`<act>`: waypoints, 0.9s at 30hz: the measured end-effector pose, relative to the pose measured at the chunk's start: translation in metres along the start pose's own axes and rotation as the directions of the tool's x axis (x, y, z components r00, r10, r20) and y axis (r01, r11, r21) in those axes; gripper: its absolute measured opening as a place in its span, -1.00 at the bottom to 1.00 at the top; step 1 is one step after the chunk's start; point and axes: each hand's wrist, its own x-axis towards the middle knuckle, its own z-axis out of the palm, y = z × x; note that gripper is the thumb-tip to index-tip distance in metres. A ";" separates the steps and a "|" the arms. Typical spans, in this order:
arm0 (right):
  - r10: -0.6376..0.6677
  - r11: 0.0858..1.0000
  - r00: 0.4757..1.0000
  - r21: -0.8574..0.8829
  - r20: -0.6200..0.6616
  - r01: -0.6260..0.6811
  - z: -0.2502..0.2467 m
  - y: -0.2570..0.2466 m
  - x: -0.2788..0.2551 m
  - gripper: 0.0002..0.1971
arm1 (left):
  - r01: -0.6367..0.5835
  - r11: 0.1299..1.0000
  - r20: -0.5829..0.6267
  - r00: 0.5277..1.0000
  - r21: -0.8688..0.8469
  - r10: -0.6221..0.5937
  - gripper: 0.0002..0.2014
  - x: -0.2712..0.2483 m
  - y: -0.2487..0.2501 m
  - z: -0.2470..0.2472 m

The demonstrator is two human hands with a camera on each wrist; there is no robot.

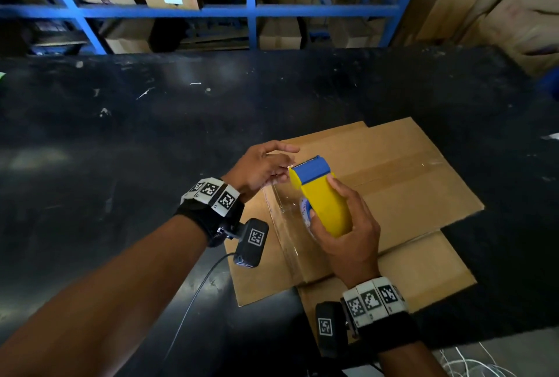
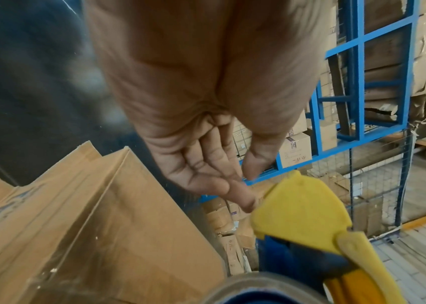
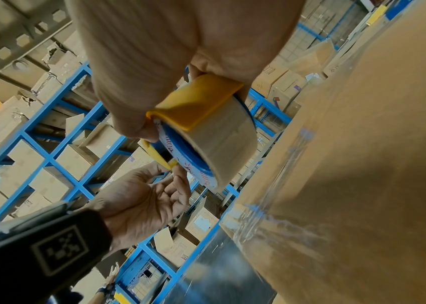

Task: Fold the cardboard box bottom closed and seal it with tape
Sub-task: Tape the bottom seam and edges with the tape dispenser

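Observation:
A brown cardboard box [image 1: 393, 183] lies on the black table [image 1: 151, 134] with its flaps folded shut. Clear tape [image 1: 402, 164] runs along the seam and down the near-left side. My right hand [image 1: 348, 240] grips a yellow tape dispenser [image 1: 323, 198] with a blue cutter, held over the box's left edge. The tape roll [image 3: 222, 144] sits inside it. My left hand [image 1: 287, 164] is just left of the cutter, fingers fairly straight, fingertips [image 2: 245, 203] at the dispenser's [image 2: 302, 211] front tip. Whether they hold a tape end is unclear.
Loose flaps [image 1: 423, 270] stick out from under the box toward me. Blue shelving [image 1: 251, 10] stacked with cartons stands behind the table. More cartons [image 1: 499, 13] pile up at the back right. A cable [image 1: 193, 295] trails from my left wrist camera.

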 end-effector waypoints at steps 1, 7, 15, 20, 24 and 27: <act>0.004 1.000 1.000 0.001 -0.002 -0.004 0.001 -0.001 -0.001 -0.37 | 0.017 1.000 -0.009 1.000 -0.021 -0.017 -0.76 0.000 0.002 -0.001; 0.010 0.999 1.000 0.035 0.004 -0.010 0.006 -0.006 -0.007 -0.38 | 0.085 0.991 0.029 0.996 -0.101 -0.082 -0.72 0.000 0.006 -0.009; 0.003 0.999 1.000 0.035 0.004 -0.003 0.013 -0.014 -0.007 -0.38 | 0.076 0.997 0.108 0.992 -0.034 -0.072 -0.64 0.006 0.002 -0.019; -0.006 1.000 1.000 0.014 0.021 0.006 0.015 -0.014 -0.007 -0.36 | 0.133 0.991 0.108 0.985 0.030 -0.135 -0.71 0.009 0.003 -0.020; -0.004 1.000 1.000 0.017 0.028 0.004 0.019 -0.015 -0.007 -0.37 | 0.192 0.977 0.093 0.979 -0.094 -0.183 -0.69 0.009 0.003 -0.022; 0.006 1.000 1.000 0.014 0.031 -0.006 0.020 -0.014 -0.008 -0.36 | 0.184 0.981 0.105 0.979 -0.060 -0.177 -0.74 0.009 0.004 -0.026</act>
